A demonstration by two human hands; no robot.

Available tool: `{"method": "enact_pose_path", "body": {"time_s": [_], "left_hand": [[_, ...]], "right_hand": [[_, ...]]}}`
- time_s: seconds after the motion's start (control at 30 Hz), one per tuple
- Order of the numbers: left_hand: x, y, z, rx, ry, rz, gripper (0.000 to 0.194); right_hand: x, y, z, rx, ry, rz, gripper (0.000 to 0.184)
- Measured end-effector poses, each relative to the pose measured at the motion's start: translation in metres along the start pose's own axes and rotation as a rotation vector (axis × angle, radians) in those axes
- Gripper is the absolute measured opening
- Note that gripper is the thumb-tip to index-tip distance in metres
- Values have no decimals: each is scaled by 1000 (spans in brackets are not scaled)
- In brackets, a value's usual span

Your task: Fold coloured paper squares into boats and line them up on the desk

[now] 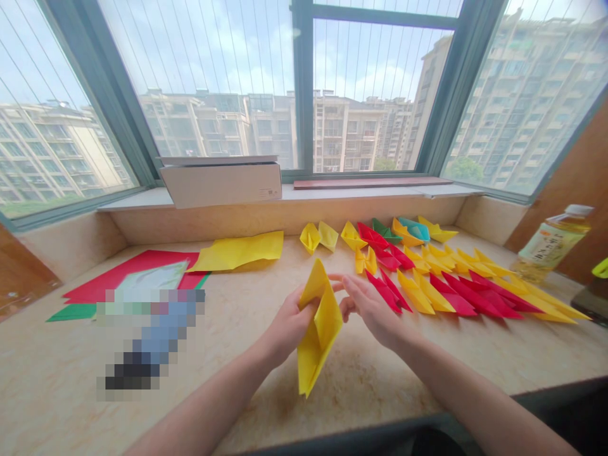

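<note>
Left forearm (204, 405) angled up from the bottom edge, left hand (287, 323) clenched around the yellow boat (320, 335), fingers curled against its near side. Right forearm (475, 392) slanting in from the other corner, right hand (373, 310) open and released, fingers spread toward the boat, just beside it, holding nothing. The boat itself raised over the middle of the desk (61, 386), tilted, folded long and narrow, one point up by the fingers and the other down toward the desk surface; contact with the desk impossible to tell.

Across the desk from left to right: a green sheet (71, 311) and a red sheet (114, 282) overlapping at the far left, a pale printed sheet (152, 277) on the red, then a pixelated object (152, 335) too blurred to name. Next, a loose yellow sheet (240, 250) near the window — behind it on the sill, a white box (221, 185) and a dark red board (373, 183). Beyond the hands, folded boats (451, 288) in overlapping rows, mostly red and yellow, with a few green and teal at the back. At the far right, a plastic bottle (553, 244) with a white cap.
</note>
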State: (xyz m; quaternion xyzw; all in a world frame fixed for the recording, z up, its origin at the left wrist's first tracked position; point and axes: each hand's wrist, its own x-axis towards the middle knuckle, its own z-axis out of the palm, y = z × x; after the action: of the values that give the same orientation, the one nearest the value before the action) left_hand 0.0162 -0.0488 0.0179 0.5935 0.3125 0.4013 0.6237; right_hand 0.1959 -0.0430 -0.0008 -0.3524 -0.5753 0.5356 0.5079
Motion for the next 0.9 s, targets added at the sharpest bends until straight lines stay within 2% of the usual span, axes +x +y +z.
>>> {"method": "enact_pose_path", "body": {"time_s": [0.17, 0.27, 0.33, 0.47, 0.57, 0.77, 0.9], "left_hand": [[0, -1, 2, -14, 2, -25, 40], [1, -4, 2, -37, -51, -44, 38], [1, -5, 2, -24, -63, -40, 35], [1, -6, 1, 54, 24, -28, 29], [1, -3, 1, 34, 50, -66, 31], [-2, 3, 1, -75, -48, -134, 40], [-2, 3, -1, -77, -64, -127, 40]], "right_hand": [[2, 4, -4, 106, -70, 117, 48], [1, 3, -3, 121, -114, 173, 52], [1, 1, -2, 156, -130, 176, 51], [-1, -2, -1, 204, -113, 156, 50], [-2, -2, -1, 189, -132, 141, 51], [-2, 3, -5, 302, -213, 121, 45], [1, 5, -14, 393, -270, 175, 39]]}}
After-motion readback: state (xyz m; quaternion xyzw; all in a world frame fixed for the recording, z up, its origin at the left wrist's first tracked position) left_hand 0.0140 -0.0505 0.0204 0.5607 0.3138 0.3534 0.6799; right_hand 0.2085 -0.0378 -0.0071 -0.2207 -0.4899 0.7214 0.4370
